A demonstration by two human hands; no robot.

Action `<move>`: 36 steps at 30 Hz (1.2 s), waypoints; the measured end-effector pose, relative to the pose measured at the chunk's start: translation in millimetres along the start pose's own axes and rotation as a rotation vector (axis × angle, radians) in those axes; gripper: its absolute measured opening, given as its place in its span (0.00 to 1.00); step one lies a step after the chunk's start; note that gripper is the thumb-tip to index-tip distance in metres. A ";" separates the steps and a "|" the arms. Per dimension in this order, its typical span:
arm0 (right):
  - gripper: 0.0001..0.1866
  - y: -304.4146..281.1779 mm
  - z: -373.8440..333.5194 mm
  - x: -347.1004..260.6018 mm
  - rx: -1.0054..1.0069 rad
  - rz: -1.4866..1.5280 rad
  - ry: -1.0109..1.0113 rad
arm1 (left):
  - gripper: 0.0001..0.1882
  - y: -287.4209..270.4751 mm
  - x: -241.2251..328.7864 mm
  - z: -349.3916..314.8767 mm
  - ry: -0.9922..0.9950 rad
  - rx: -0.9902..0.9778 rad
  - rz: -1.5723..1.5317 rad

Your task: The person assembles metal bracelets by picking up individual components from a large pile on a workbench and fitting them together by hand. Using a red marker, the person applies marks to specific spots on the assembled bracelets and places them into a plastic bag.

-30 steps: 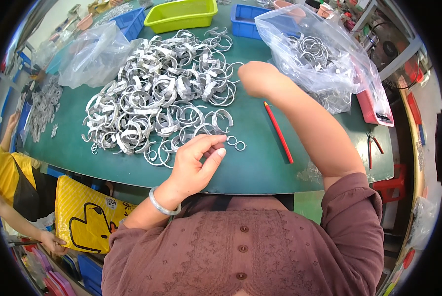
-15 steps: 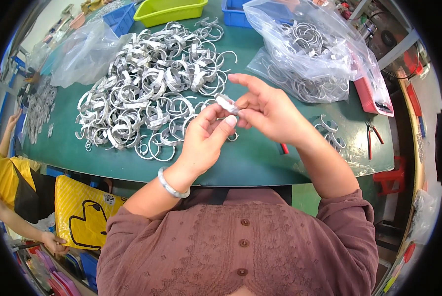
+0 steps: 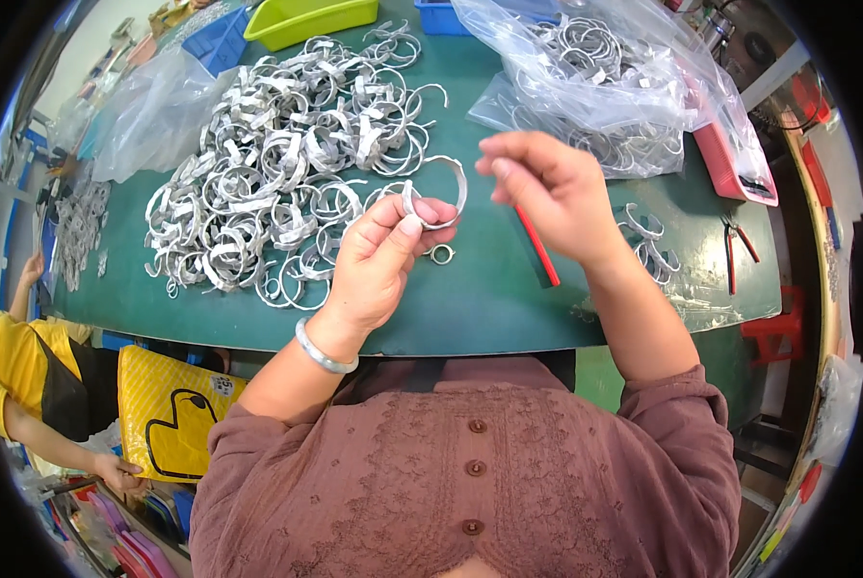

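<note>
Right hand [image 3: 550,193] has come away from the silver bangle [image 3: 462,188]; half a second ago both hands met on that piece. Head view: left hand [image 3: 366,270] alone has the bangle now, pinched between thumb and fingers, raised in front of the large bangle pile [image 3: 277,183] on the green table [image 3: 489,313]. Right hand is off to the bangle's right, apart from it, fingers loosely curled; can't tell if anything is between them. Red stick [image 3: 537,252] lies partly hidden below the right hand. Small ring [image 3: 441,254] on the table just below the left fingertips. Right of the right forearm: a few loose bangles [image 3: 646,234], then red-handled pliers [image 3: 731,255]. Clear plastic bag [image 3: 595,106] with more bangles beyond the right hand, pink basket [image 3: 719,159] beside it.
</note>
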State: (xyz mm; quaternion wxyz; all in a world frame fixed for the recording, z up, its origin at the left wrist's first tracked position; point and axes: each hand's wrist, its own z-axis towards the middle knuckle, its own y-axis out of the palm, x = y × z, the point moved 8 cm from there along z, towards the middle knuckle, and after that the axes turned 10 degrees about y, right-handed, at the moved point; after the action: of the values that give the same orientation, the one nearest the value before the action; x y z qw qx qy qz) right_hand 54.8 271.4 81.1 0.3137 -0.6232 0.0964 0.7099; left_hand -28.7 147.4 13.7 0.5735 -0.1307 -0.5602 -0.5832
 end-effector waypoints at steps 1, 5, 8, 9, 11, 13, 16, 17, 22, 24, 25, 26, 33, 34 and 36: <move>0.11 -2.9 5.2 10.8 -0.028 0.029 0.045 | 0.08 3.0 1.1 -0.3 0.000 -0.032 0.001; 0.15 5.4 8.1 45.1 -0.239 0.223 0.278 | 0.10 9.4 -2.2 0.5 -0.040 -0.065 -0.078; 0.15 15.4 1.8 48.7 -0.359 0.425 0.345 | 0.13 6.6 -4.4 -0.8 -0.097 -0.024 -0.087; 0.14 14.6 1.5 49.2 -0.346 0.433 0.341 | 0.14 4.3 -5.5 -1.3 -0.116 0.007 -0.091; 0.13 13.1 1.3 50.5 -0.319 0.451 0.334 | 0.16 0.0 -7.6 -1.3 -0.144 0.064 -0.113; 0.13 12.7 -0.1 54.3 -0.304 0.490 0.337 | 0.16 -4.7 -10.0 -1.8 -0.168 0.113 -0.108; 0.12 13.1 -1.7 56.4 -0.292 0.529 0.350 | 0.16 -10.4 -10.4 -2.3 -0.185 0.189 -0.069; 0.12 13.6 -2.1 56.7 -0.291 0.539 0.356 | 0.16 -12.5 -10.1 -2.8 -0.189 0.199 -0.057; 0.12 16.9 -3.1 57.5 -0.304 0.564 0.371 | 0.15 -17.3 -7.4 -4.3 -0.210 0.229 0.002; 0.12 17.8 -3.4 58.4 -0.308 0.567 0.378 | 0.15 -18.8 -7.4 -4.7 -0.217 0.234 0.010; 0.12 18.2 -3.5 58.8 -0.310 0.567 0.380 | 0.15 -18.8 -7.3 -4.7 -0.217 0.235 0.011; 0.12 18.6 -3.5 59.2 -0.312 0.567 0.381 | 0.15 -18.8 -7.0 -4.7 -0.218 0.235 0.011; 0.11 21.1 -3.9 61.6 -0.326 0.574 0.403 | 0.15 -21.5 -7.6 -6.4 -0.252 0.250 0.040; 0.10 21.4 -3.9 61.8 -0.335 0.571 0.396 | 0.15 -21.4 -7.3 -6.3 -0.250 0.252 0.044; 0.10 21.5 -3.8 61.4 -0.345 0.567 0.385 | 0.15 -21.2 -6.6 -6.1 -0.247 0.255 0.053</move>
State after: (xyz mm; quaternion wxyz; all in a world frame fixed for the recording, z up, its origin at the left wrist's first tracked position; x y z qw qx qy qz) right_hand 44.2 272.5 16.8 -0.0284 -0.7374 0.2012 0.6441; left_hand -40.9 139.8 -4.3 0.5273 -0.1421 -0.6923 -0.4717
